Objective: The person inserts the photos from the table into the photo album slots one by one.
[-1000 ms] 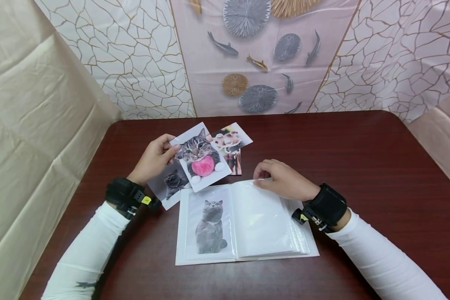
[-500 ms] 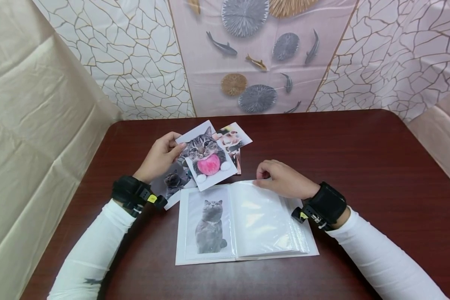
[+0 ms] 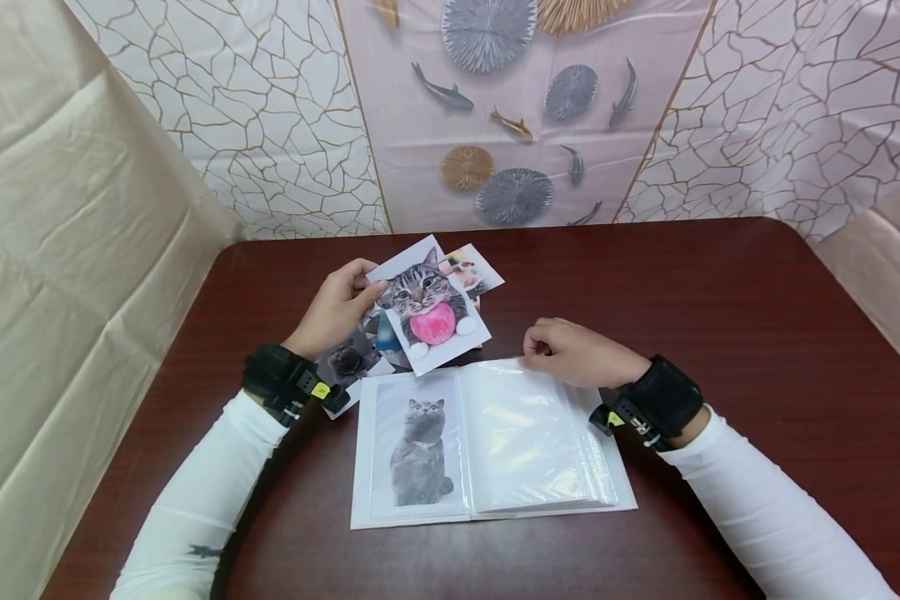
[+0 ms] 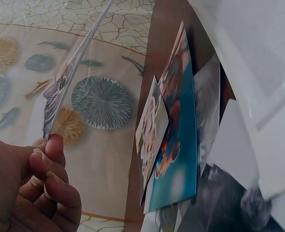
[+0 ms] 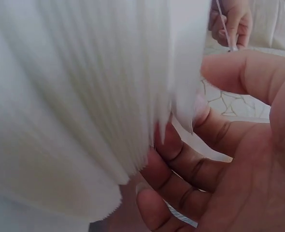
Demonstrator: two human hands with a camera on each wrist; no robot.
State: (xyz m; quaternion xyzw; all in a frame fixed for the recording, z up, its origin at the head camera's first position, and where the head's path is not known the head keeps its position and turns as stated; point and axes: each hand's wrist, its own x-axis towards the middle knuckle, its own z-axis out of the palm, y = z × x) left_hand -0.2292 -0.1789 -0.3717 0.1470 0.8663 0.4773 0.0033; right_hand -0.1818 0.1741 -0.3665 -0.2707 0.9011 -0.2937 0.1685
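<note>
My left hand (image 3: 336, 307) pinches a photo (image 3: 429, 308) of a tabby cat with a pink ball by its left edge. In the left wrist view that photo appears nearly edge-on, raised above the others. An open photo album (image 3: 532, 437) with clear sleeves lies below it. The album's left page holds a grey cat photo (image 3: 423, 454); its right sleeve looks blank. My right hand (image 3: 581, 352) is at the top edge of the right page. In the right wrist view, thumb and forefinger pinch a sleeve page (image 5: 188, 63), other fingers against the page stack.
Several loose photos overlap behind the album: a colourful one (image 3: 474, 268), a teal-edged one (image 4: 181, 169) and a dark cat one (image 3: 347, 358), partly covered by the held photo. The dark red table (image 3: 705, 292) reaches back to a patterned curtain (image 3: 510, 125).
My left hand has moved right with the tabby photo, covering more of the colourful photos and baring a teal one. My right hand has shifted slightly right along the page's top edge.
</note>
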